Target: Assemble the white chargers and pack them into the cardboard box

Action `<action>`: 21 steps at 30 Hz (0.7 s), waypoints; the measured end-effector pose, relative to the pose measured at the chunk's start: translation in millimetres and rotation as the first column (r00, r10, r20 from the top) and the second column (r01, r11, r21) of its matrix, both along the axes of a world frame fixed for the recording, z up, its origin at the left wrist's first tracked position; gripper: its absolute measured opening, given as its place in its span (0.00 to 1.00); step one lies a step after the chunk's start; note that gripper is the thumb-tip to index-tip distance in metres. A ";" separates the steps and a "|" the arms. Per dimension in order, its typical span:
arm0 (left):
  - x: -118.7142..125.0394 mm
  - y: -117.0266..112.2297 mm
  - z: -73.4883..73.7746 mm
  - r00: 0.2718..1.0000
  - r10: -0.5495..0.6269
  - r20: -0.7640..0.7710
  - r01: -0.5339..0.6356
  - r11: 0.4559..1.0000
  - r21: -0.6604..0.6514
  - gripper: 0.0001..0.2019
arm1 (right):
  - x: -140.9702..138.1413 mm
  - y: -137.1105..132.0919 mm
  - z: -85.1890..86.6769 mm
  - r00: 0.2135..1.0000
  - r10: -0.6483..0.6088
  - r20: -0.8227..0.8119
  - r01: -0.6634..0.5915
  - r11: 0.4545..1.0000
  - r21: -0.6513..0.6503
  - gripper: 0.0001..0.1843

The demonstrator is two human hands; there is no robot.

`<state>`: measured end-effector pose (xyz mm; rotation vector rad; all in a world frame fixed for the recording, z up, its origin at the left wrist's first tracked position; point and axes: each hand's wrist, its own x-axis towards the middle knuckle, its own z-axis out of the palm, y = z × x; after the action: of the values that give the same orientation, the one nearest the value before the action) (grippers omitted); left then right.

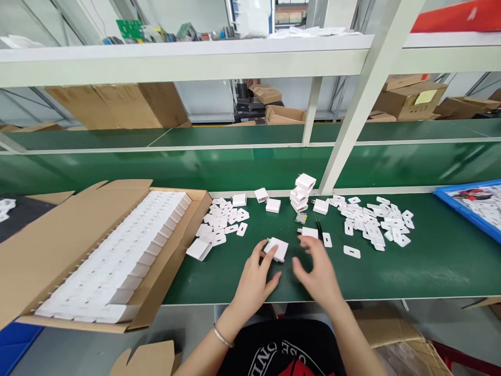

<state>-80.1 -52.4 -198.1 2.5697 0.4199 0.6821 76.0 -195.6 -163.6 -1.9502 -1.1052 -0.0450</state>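
Note:
My left hand (256,279) pinches a white charger block (277,248) by its near end, just above the green bench mat (430,261). My right hand (319,271) hovers beside it with fingers spread and nothing in them. Just beyond the right fingers lie another white block (310,232) and black tweezers (318,230). A small stack of white blocks (302,192) stands behind them.
An open cardboard box (50,250) packed with rows of white blocks fills the left. Piles of small white slotted covers lie at centre left (225,216) and right (376,222). A blue tray (475,206) sits at the far right, and a slanted white post (352,125) rises behind.

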 end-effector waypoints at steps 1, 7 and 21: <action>2.8 0.6 -0.5 1.000 0.010 0.008 -0.011 1.000 0.018 0.28 | 15.9 -16.2 -0.9 0.994 -0.097 0.040 0.097 0.995 0.010 0.21; 14.2 8.9 -2.4 0.995 0.069 0.075 -0.074 0.995 0.061 0.16 | 102.3 -113.5 -34.4 0.874 -0.364 0.323 0.439 0.876 -0.198 0.26; 15.5 20.3 21.8 0.976 0.009 0.218 0.106 0.854 -0.509 0.15 | 91.7 -124.8 -28.8 0.917 -0.369 0.153 0.389 0.912 -0.132 0.30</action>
<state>-64.6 -32.1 -176.3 1.9663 0.4004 0.7044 167.7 -320.4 -192.4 -2.3119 -0.8099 -0.3019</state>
